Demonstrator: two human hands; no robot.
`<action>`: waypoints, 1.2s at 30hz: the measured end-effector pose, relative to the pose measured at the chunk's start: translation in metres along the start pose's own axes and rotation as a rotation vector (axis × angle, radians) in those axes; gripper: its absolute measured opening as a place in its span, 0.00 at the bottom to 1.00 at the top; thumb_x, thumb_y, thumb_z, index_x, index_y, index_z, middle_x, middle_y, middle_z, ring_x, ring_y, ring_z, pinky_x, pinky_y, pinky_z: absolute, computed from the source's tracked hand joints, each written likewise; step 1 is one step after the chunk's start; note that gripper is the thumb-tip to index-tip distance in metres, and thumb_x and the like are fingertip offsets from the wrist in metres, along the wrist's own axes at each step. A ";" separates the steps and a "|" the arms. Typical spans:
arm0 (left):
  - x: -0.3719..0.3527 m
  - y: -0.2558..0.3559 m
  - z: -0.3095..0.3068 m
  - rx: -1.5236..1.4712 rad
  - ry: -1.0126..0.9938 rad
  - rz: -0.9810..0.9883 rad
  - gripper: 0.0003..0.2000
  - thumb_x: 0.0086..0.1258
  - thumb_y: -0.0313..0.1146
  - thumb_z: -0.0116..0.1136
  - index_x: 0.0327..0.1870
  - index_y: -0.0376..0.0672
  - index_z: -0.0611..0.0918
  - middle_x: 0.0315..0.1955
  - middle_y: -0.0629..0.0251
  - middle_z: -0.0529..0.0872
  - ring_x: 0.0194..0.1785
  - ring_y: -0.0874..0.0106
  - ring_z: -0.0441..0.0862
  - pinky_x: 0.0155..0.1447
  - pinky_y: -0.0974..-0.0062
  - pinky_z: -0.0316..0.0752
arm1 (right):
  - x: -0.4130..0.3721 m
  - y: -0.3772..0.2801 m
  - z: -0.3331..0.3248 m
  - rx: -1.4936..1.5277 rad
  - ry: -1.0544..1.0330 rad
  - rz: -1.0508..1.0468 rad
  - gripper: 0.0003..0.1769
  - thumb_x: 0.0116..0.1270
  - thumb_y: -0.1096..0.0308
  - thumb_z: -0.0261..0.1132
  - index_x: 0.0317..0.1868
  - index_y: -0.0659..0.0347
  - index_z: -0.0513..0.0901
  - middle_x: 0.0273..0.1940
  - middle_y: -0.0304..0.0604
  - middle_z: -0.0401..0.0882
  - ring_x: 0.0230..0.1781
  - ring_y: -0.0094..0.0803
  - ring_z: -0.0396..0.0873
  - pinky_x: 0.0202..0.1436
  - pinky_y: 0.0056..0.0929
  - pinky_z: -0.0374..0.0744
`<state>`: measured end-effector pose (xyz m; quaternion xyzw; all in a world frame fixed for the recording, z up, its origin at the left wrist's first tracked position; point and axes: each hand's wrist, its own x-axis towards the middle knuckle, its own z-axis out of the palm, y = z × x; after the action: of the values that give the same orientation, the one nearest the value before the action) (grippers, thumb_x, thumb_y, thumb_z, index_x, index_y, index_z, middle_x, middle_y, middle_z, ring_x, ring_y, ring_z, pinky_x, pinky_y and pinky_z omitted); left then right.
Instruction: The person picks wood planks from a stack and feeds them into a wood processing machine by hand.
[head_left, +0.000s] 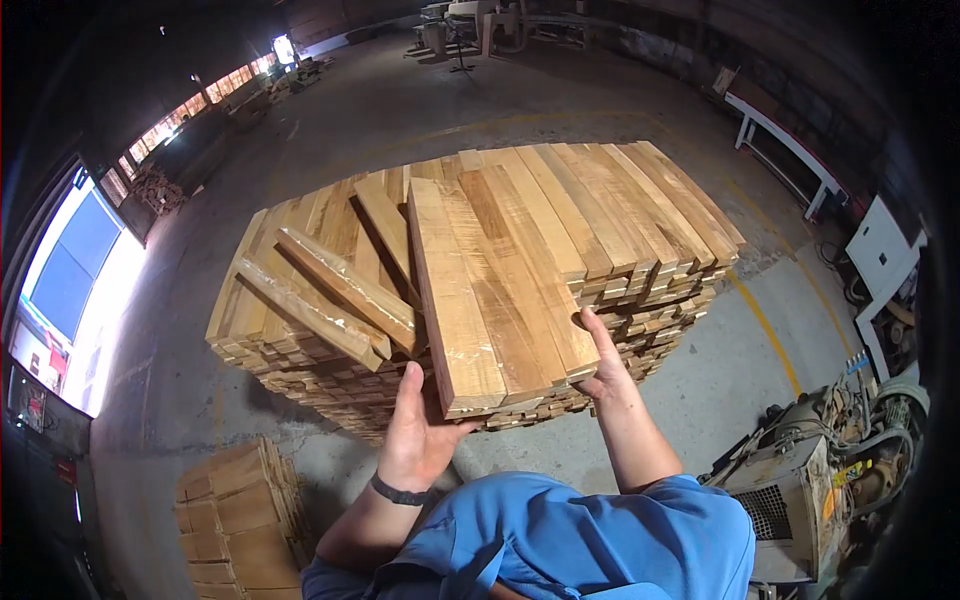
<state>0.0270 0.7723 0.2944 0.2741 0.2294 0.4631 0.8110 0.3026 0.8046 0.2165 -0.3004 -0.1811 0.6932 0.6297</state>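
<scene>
Several wooden boards lie side by side as one flat group, with their near ends toward me. My left hand is at the near left corner of this group, thumb up and fingers curled under the end. At the near right edge, my right hand grips the boards with its thumb along the side; its other fingers are hidden. Beneath and beyond is a large stack of similar boards. To the left of the group, two loose narrow strips with whitish streaks lie at an angle on the stack.
A smaller pile of wood pieces stands on the floor at lower left. Machinery with hoses is at lower right. A white-legged bench stands at the right, and yellow lines mark the grey floor.
</scene>
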 end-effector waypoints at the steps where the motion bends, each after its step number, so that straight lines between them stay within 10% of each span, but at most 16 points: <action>1: 0.006 -0.002 -0.001 -0.050 -0.013 -0.060 0.37 0.80 0.64 0.41 0.74 0.39 0.69 0.67 0.56 0.78 0.68 0.59 0.75 0.74 0.54 0.67 | 0.002 0.001 0.001 0.008 -0.031 -0.007 0.37 0.72 0.44 0.65 0.70 0.63 0.72 0.64 0.51 0.79 0.63 0.41 0.80 0.66 0.42 0.79; 10: 0.031 -0.002 0.026 -0.099 0.022 0.055 0.29 0.75 0.47 0.61 0.69 0.38 0.73 0.59 0.60 0.83 0.60 0.67 0.82 0.65 0.64 0.78 | -0.011 -0.008 0.011 -0.098 -0.010 0.008 0.37 0.71 0.52 0.63 0.72 0.67 0.68 0.65 0.55 0.76 0.63 0.44 0.79 0.67 0.42 0.78; 25: -0.004 -0.046 0.031 0.203 0.076 0.204 0.34 0.73 0.41 0.63 0.75 0.37 0.64 0.66 0.60 0.75 0.69 0.70 0.72 0.72 0.67 0.69 | -0.041 -0.018 -0.004 -0.410 -0.173 -0.204 0.48 0.60 0.51 0.66 0.76 0.69 0.62 0.68 0.54 0.72 0.68 0.40 0.72 0.71 0.36 0.69; 36: -0.139 -0.039 0.033 0.196 0.132 0.446 0.51 0.62 0.51 0.69 0.80 0.35 0.54 0.73 0.57 0.67 0.75 0.66 0.65 0.77 0.64 0.61 | -0.081 0.018 0.071 -0.476 -0.429 -0.184 0.59 0.52 0.41 0.71 0.76 0.70 0.60 0.67 0.55 0.71 0.66 0.42 0.73 0.70 0.40 0.70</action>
<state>0.0074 0.6260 0.3095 0.3647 0.2595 0.6230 0.6415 0.2447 0.7318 0.2741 -0.2686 -0.4929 0.6192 0.5491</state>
